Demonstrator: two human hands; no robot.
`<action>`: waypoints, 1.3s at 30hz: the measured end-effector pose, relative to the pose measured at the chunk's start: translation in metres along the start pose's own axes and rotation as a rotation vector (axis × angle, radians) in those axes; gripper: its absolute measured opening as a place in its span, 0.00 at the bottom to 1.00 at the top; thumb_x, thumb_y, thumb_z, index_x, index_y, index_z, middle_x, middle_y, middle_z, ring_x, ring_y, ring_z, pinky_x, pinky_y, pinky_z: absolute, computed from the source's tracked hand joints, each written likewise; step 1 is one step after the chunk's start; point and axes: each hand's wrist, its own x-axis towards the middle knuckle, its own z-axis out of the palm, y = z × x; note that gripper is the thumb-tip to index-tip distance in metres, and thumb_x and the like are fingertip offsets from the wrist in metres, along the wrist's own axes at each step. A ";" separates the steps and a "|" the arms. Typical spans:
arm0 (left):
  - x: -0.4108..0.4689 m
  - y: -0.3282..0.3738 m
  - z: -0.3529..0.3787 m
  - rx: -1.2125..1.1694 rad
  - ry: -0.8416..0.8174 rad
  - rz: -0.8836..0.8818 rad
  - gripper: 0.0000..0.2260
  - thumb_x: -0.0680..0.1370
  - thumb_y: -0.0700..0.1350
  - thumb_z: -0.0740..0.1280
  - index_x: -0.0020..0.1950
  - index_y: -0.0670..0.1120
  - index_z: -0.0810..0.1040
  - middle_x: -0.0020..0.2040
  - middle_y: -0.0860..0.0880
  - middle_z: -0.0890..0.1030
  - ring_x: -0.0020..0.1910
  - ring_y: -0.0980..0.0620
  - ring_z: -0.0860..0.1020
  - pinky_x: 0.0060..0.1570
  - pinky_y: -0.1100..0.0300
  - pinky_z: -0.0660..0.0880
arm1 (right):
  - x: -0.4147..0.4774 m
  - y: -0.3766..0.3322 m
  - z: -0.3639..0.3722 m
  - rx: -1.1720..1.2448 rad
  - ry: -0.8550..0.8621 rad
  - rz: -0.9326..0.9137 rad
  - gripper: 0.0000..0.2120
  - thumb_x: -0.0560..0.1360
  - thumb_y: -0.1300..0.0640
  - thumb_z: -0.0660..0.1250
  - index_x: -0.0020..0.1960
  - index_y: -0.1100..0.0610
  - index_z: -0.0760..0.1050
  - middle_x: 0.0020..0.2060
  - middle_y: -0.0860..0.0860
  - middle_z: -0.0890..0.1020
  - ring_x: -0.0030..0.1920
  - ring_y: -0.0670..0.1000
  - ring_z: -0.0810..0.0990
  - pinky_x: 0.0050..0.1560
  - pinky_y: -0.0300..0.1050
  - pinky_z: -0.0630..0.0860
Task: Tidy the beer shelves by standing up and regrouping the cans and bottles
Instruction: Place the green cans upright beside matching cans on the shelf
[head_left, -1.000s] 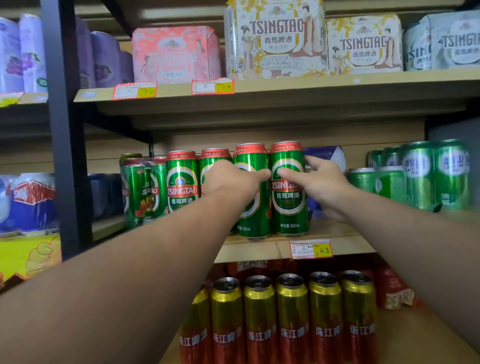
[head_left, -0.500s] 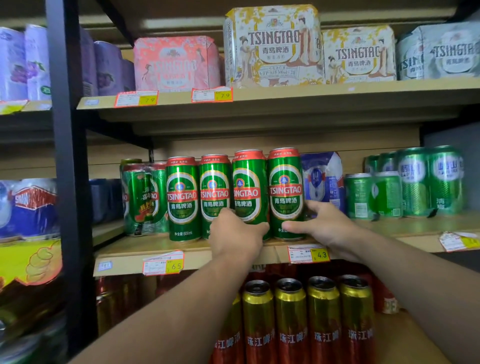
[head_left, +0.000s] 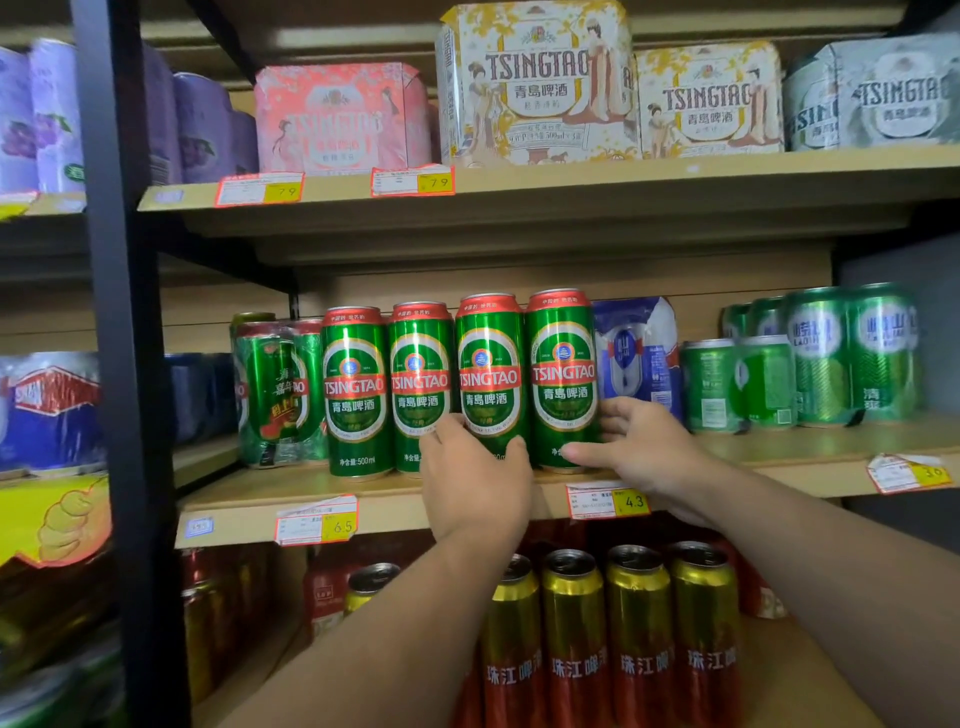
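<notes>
Gripping 3rd can (head_left: 488, 374) (L hand (head_left: 475, 480)), 4th can (head_left: 563, 369) (R hand (head_left: 644, 452)) near shelf-edge (head_left: 249, 519).

Soft, even indoor light, moderately bright, no hard glare. Deep shade under the upper shelf (head_left: 571, 179) and down among the gold-topped cans (head_left: 639, 613) at the near right. Crisp on the green Tsingtao cans (head_left: 488, 379) in the middle. Hazy and washed out on the pale green cans (head_left: 852, 358) far right and the purple packs (head_left: 52, 119) far left. Smeared at the near left corner. Bowed at the edges, wide-angle style, plain along the leaning black upright (head_left: 124, 364).
</notes>
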 end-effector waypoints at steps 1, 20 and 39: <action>0.001 0.001 0.001 0.012 0.002 -0.011 0.24 0.74 0.51 0.71 0.65 0.45 0.67 0.62 0.47 0.70 0.61 0.47 0.72 0.61 0.53 0.71 | 0.001 0.000 0.000 -0.009 -0.006 -0.001 0.33 0.66 0.62 0.78 0.69 0.57 0.70 0.62 0.52 0.79 0.60 0.51 0.78 0.65 0.54 0.74; 0.011 0.008 0.015 0.140 0.063 -0.153 0.25 0.73 0.55 0.72 0.63 0.45 0.67 0.63 0.45 0.72 0.62 0.43 0.73 0.62 0.47 0.71 | 0.015 0.001 0.010 -0.295 0.086 0.011 0.34 0.68 0.49 0.77 0.70 0.54 0.70 0.63 0.52 0.79 0.62 0.52 0.77 0.64 0.54 0.74; 0.012 0.006 0.013 0.093 0.059 -0.143 0.28 0.72 0.54 0.74 0.64 0.44 0.67 0.63 0.45 0.72 0.62 0.43 0.73 0.62 0.48 0.71 | 0.009 -0.005 0.014 -0.368 0.110 -0.007 0.32 0.69 0.48 0.76 0.69 0.54 0.72 0.63 0.51 0.79 0.63 0.52 0.77 0.63 0.51 0.74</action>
